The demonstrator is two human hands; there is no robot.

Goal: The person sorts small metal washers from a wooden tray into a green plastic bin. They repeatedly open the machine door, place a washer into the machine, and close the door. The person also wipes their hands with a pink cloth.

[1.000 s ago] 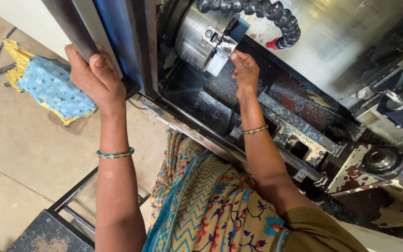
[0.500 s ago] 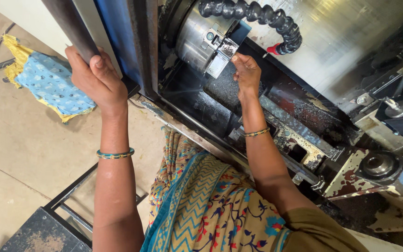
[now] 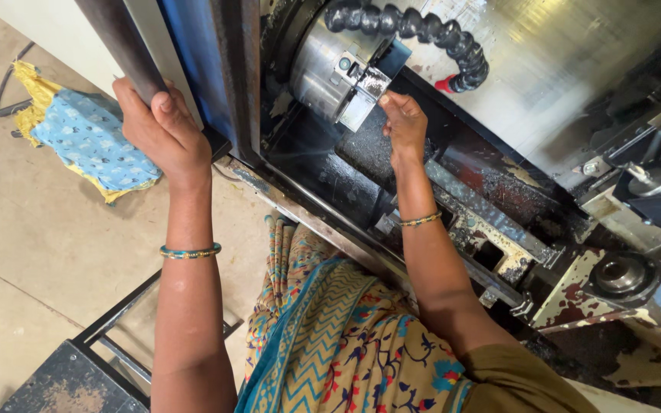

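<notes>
My left hand [image 3: 161, 134] is wrapped around a dark vertical handle bar [image 3: 120, 42] on the machine's blue door [image 3: 193, 61]. My right hand [image 3: 403, 122] reaches inside the machine, fingertips touching a small metal workpiece [image 3: 369, 86] set in the round steel chuck [image 3: 323, 65]. Whether the fingers pinch the piece or only touch it is unclear. A black segmented coolant hose [image 3: 422, 30] with a red tip curves above the chuck.
A blue and yellow cloth [image 3: 89, 141] lies on the concrete floor at left. A dark metal step frame [image 3: 78, 367] stands at lower left. Worn, rusty machine parts and a turret [image 3: 621, 275] fill the right side. Patterned clothing [image 3: 330, 344] hangs below.
My right hand has moved up from the machine bed to the chuck and now touches the workpiece. The left hand keeps its hold on the handle bar.
</notes>
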